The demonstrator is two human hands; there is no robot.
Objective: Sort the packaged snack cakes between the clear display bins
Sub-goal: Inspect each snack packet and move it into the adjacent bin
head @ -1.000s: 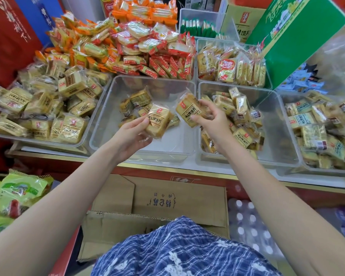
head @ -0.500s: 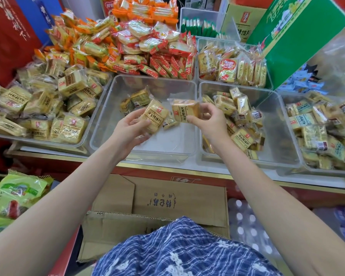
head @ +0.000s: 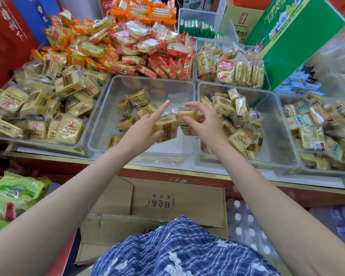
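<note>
Head view: left hand [head: 142, 129] grips a yellow snack cake [head: 166, 130] with thumb and curled lower fingers, index finger straight, above the middle clear bin [head: 108, 114]. Right hand [head: 204, 124] pinches a second cake [head: 187, 121] with its fingertips, over the divide to the right bin [head: 275, 120]. Red logo squares and dark characters on wrappers are too small to read; the cardboard box [head: 177, 202] carries blue upside-down characters.

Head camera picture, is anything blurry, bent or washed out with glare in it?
Head view: wide-angle bending bows the counter edge and stretches the forearms; light reflects off the plastic wrappers and the clear middle bin; the far right corner is hazy; both hands, left and right, and the snack cakes they hold look fairly sharp.
</note>
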